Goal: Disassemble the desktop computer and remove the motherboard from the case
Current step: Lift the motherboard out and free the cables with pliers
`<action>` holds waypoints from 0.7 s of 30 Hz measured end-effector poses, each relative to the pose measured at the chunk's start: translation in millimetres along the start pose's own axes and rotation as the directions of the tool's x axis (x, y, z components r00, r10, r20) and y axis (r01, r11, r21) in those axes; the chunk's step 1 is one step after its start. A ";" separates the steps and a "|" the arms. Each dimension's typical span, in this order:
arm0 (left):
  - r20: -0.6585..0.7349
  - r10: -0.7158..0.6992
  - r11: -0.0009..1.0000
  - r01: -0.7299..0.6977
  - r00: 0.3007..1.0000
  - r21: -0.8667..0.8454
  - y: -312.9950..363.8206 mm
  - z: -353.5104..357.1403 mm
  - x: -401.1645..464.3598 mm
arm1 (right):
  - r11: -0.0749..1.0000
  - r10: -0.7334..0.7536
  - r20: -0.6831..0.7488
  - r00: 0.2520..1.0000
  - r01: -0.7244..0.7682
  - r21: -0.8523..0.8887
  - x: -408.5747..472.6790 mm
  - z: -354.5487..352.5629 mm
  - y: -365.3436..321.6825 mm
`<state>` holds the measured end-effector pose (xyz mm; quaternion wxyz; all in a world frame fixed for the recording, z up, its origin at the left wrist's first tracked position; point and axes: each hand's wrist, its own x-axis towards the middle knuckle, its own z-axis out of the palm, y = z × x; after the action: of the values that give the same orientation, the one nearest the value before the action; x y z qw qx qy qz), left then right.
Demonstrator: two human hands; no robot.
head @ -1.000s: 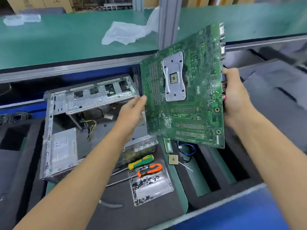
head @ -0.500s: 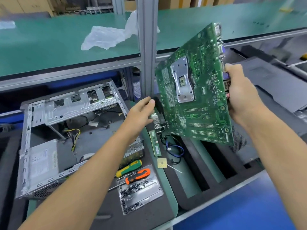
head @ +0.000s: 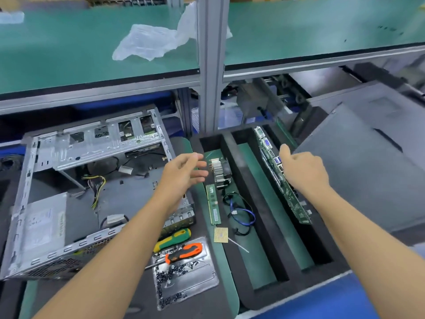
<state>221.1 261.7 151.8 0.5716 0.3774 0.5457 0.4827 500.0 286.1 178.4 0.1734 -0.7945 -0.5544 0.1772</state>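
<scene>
The motherboard (head: pixel 282 178) is standing on edge in the rightmost slot of the foam tray (head: pixel 241 171), right of centre, clear of the case (head: pixel 69 171) lying gutted at left. The right hand (head: pixel 303 171) is resting on its edge, fingers curled; whether it's gripping, I cannot tell. The left hand (head: pixel 184 171) is hovering open and empty. Removal is looking essentially done

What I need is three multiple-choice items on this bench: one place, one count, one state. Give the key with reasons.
1. The motherboard is:
A. flat on a chair
B. on edge in the far-right slot of the foam tray
C. on the floor

2. Screwdrivers by the screw tray:
A. one
B. two
C. four

3. The left hand is:
A. open, empty
B. gripping a tool
C. holding a cable

Key: B, the board stands upright in that slot; B, a green screwdriver and an orange screwdriver; A, its fingers are spread with nothing in them.
</scene>
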 end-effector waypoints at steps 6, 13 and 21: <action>-0.019 -0.010 1.000 0.010 1.000 -0.027 -5.4 2.3 -0.3 | 0.992 0.072 -0.007 0.997 -0.073 -0.104 15.9 44.9 30.9; -0.001 -0.009 0.995 0.009 1.000 -0.102 -8.8 9.6 -11.6 | 0.958 0.041 -0.019 0.999 -0.045 -0.283 11.2 96.5 29.2; 0.114 -0.001 0.982 0.023 0.993 -0.188 -9.7 10.9 -43.0 | 0.955 0.042 0.082 0.996 -0.016 -0.296 1.1 118.6 25.4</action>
<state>235.9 218.9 154.9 0.6379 0.3448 0.4663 0.5067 465.0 288.3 62.2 0.0258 -0.8109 -0.5701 0.1297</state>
